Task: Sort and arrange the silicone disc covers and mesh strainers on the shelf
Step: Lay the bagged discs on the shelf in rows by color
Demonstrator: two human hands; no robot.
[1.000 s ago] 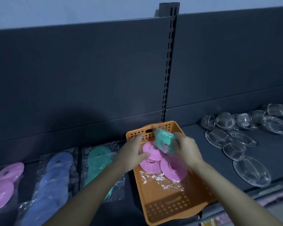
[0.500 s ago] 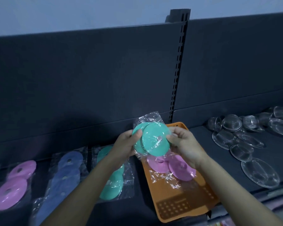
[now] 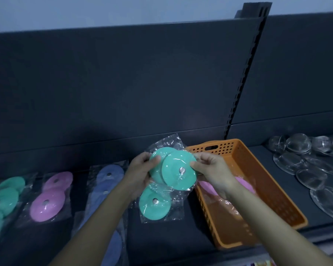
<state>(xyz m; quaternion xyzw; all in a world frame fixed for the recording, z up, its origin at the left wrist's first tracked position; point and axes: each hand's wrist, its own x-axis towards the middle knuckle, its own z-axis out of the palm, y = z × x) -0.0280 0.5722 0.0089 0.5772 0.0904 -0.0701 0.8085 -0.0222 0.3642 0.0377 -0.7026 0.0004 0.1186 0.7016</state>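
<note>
I hold a clear plastic bag of teal silicone disc covers (image 3: pixel 178 172) above the shelf. My left hand (image 3: pixel 139 174) grips its left edge and my right hand (image 3: pixel 212 172) pinches its right edge. Below it on the shelf lies another bagged teal disc (image 3: pixel 154 203). An orange perforated basket (image 3: pixel 261 181) stands to the right with pink discs (image 3: pixel 207 186) inside, partly hidden by my right hand. Bagged blue discs (image 3: pixel 110 173), pink discs (image 3: pixel 48 198) and teal discs (image 3: pixel 2 198) lie in rows to the left.
Several clear mesh strainers (image 3: pixel 304 160) in plastic lie spread over the right part of the dark shelf (image 3: pixel 200 237). A slotted upright post (image 3: pixel 244 77) divides the dark back panel. The shelf's front edge runs along the bottom right.
The teal bag has been lifted out of the orange basket and carried left, over the teal disc on the shelf. The view has shifted left, showing more bagged discs.
</note>
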